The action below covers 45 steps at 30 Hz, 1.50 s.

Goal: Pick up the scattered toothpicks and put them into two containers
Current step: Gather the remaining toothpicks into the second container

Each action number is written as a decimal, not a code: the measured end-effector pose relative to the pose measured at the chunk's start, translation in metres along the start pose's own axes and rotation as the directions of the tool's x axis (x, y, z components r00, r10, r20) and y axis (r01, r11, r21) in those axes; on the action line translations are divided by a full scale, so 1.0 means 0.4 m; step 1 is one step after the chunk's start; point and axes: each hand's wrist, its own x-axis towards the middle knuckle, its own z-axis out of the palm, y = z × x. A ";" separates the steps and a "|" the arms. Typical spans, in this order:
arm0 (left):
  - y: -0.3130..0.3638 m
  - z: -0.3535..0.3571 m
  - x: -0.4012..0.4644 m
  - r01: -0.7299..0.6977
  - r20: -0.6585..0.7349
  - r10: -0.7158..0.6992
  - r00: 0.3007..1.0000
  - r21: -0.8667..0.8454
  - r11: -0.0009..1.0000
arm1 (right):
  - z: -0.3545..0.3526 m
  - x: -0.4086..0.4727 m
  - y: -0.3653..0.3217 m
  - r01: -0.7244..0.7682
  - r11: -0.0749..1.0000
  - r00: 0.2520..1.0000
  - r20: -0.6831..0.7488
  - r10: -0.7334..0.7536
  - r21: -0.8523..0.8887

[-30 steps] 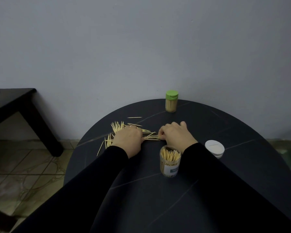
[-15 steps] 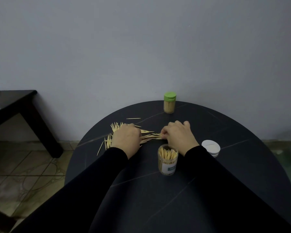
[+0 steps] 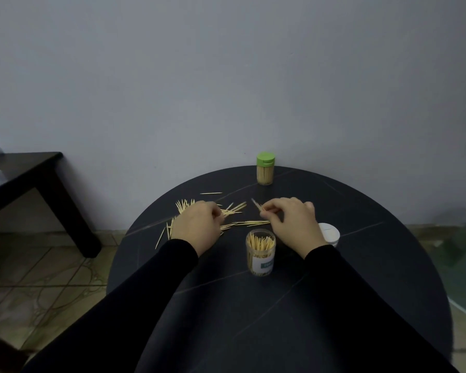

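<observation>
A: On the round table, right hand pinches a few toothpicks, lifted just behind the open jar. Left hand is curled over the scattered pile; I can't tell what it's got.

B: Risk?

A: I see 2: the jar is nearly full, so sticks may snag and spill, and a sleeve could tip it. Green-lidded jar stays capped.

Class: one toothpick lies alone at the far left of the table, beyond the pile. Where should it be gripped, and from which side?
Probably pinch the lone toothpick at its middle, coming straight down from above. It lies flat on the table, running left to right, so fingertips close across its thin width.
</observation>
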 end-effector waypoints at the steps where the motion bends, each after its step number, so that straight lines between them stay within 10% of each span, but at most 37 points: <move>1: 0.007 -0.011 -0.005 0.024 0.001 -0.024 1.000 -0.076 0.997 | -0.008 -0.003 0.001 -0.043 0.994 0.999 0.002 0.043 0.105; 9: 0.074 -0.061 -0.059 0.041 0.033 -0.025 0.999 -0.665 0.746 | -0.072 -0.034 -0.024 -0.022 0.715 0.998 -0.022 0.053 0.699; 19: 0.104 -0.046 -0.096 0.005 0.032 0.041 0.999 -0.840 0.543 | -0.080 -0.052 -0.002 0.029 0.693 0.981 0.112 -0.158 0.720; 45: 0.090 0.000 -0.089 -0.073 0.104 0.196 0.975 -0.683 0.727 | -0.075 -0.050 0.027 -0.070 0.903 0.875 0.461 -0.149 0.425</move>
